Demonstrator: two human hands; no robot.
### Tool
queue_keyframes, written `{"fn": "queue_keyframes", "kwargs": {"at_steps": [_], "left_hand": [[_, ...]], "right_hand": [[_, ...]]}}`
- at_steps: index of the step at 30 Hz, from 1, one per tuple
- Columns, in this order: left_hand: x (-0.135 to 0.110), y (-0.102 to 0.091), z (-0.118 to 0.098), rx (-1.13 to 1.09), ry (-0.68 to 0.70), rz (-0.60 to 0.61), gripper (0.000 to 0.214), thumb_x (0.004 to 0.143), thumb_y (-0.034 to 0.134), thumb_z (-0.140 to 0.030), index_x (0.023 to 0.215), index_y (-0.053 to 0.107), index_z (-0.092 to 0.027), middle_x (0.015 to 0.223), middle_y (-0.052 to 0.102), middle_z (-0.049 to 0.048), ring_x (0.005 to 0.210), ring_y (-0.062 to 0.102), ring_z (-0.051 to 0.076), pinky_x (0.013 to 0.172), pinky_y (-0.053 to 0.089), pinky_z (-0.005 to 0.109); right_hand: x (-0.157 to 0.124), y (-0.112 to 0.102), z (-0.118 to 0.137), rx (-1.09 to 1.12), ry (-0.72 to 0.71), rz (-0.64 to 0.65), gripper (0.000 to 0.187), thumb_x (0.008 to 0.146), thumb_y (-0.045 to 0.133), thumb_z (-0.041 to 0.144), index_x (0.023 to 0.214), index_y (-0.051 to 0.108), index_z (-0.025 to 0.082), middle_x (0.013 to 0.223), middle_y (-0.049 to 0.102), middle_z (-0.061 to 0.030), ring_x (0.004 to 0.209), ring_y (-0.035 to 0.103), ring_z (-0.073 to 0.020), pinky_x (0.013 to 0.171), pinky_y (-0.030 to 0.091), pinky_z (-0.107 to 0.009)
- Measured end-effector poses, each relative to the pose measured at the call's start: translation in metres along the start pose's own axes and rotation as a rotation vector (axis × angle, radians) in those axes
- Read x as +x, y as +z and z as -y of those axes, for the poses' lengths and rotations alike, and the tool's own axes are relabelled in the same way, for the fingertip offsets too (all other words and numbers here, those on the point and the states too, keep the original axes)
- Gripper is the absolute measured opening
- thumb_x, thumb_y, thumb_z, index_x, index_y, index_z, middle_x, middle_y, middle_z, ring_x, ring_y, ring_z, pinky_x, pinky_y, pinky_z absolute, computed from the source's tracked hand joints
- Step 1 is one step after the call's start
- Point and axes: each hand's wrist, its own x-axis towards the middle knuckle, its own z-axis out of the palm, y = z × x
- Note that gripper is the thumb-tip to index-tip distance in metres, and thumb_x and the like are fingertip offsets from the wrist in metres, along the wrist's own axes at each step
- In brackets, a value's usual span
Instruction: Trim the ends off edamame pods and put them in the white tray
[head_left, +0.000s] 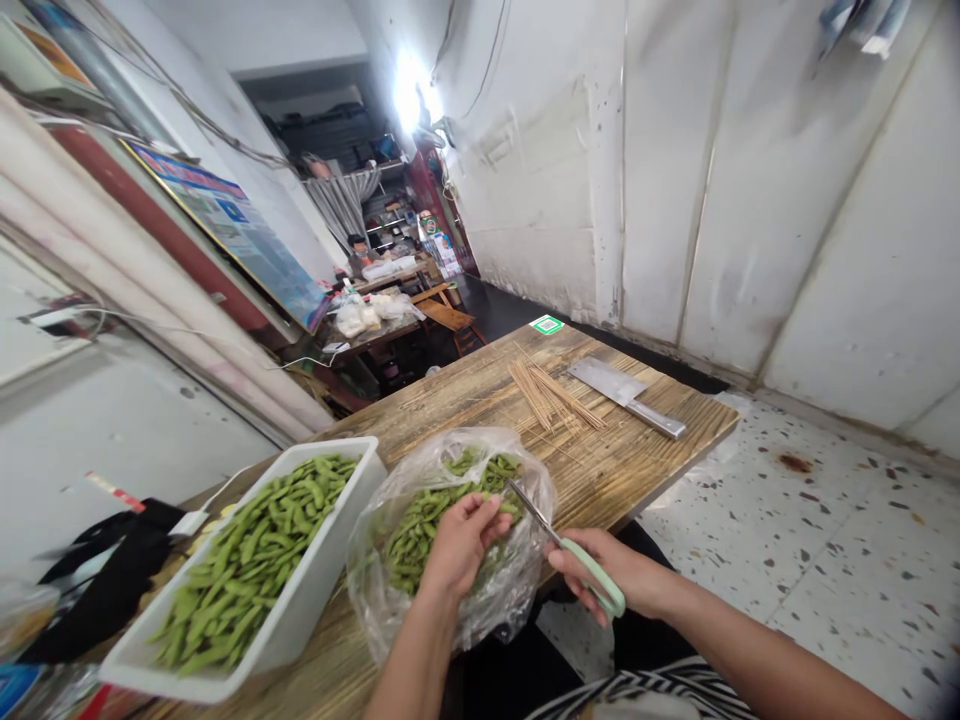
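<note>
Currently, in the head view, your left hand (459, 548) reaches into the open mouth of the plastic bag (390, 600). Its fingers are curled together and pinch an edamame pod (507, 508) at the top of the heap inside the bag. Your right hand (622, 575) is closed around the green handles of the scissors (559, 540). The blades point up and away from you, and their tips sit just beside the pinched pod. You cannot tell from this angle whether the blades touch it.

The plastic bag lies on the desk (465, 390) at its near edge, directly in front of you. A white tray (315, 590) stands just beside the bag on its left, also along the near edge, and is filled with loose pods (255, 560).

A bundle of skewers (551, 395) lies flat toward the far right corner of the desk. A cleaver (626, 395) lies near it, closer to the right edge, with its handle pointing at that corner. A green sticker (546, 324) sits at the far edge.
</note>
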Motion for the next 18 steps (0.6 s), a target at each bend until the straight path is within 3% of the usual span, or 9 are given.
{"fn": "queue_keyframes", "kwargs": {"at_steps": [6, 15, 18], "left_hand": [[-0.003, 0.004, 0.003, -0.196, 0.012, -0.104, 0.025, 0.072, 0.067, -0.003, 0.058, 0.049, -0.014, 0.058, 0.057, -0.0014, 0.062, 0.064, 0.008, 0.062, 0.054, 0.014], [-0.009, 0.014, 0.015, -0.245, 0.011, -0.095, 0.024, 0.073, 0.067, -0.004, 0.057, 0.050, -0.013, 0.059, 0.057, -0.0007, 0.064, 0.064, 0.009, 0.062, 0.055, 0.014], [-0.008, 0.009, 0.015, -0.215, 0.004, -0.081, 0.022, 0.071, 0.069, -0.008, 0.059, 0.052, -0.013, 0.060, 0.059, 0.0003, 0.065, 0.065, 0.010, 0.062, 0.054, 0.017]], "right_hand": [[-0.004, 0.004, 0.002, -0.043, 0.025, 0.049, 0.050, 0.074, 0.054, 0.065, 0.072, 0.045, 0.017, 0.050, 0.046, 0.0079, 0.034, 0.042, -0.0036, 0.031, 0.034, -0.013], [0.001, 0.007, 0.002, 0.003, -0.003, 0.027, 0.046, 0.072, 0.060, 0.061, 0.072, 0.044, 0.018, 0.051, 0.045, 0.0088, 0.032, 0.038, -0.0029, 0.027, 0.032, -0.014], [0.002, 0.005, 0.002, 0.031, 0.034, -0.008, 0.045, 0.069, 0.065, 0.057, 0.070, 0.045, 0.017, 0.052, 0.045, 0.0086, 0.032, 0.036, -0.0024, 0.026, 0.034, -0.014]]}}
